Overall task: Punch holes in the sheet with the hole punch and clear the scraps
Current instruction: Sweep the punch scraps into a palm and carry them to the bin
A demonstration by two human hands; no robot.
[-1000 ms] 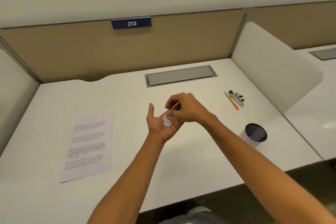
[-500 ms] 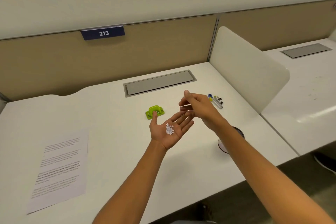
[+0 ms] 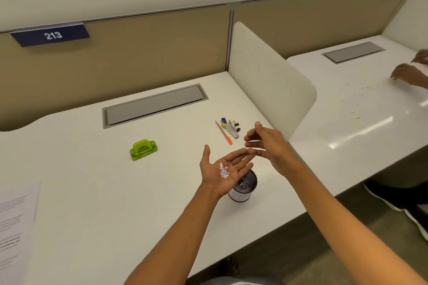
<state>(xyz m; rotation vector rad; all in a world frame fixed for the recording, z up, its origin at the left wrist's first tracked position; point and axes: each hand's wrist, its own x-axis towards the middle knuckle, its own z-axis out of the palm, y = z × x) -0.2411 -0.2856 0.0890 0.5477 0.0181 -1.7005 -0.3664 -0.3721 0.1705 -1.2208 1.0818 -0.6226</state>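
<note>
Since half a second ago, the scraps (image 3: 223, 171), heaped on the flat left hand (image 3: 223, 170), were carried above the cup (image 3: 243, 186); the right hand (image 3: 266, 143) has spread, grip empty. Uneven tipping could spill scraps across the desk (image 3: 92, 192).

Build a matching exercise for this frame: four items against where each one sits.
Things:
1. paper scraps
2. hole punch
3. printed sheet
4. cup

Places:
A. at the left edge of the desk
B. on the desk, partly hidden under the left hand
C. on the open left palm
D. on the desk, in front of the grey cable hatch

Pairs: 1-C, 2-D, 3-A, 4-B
</note>
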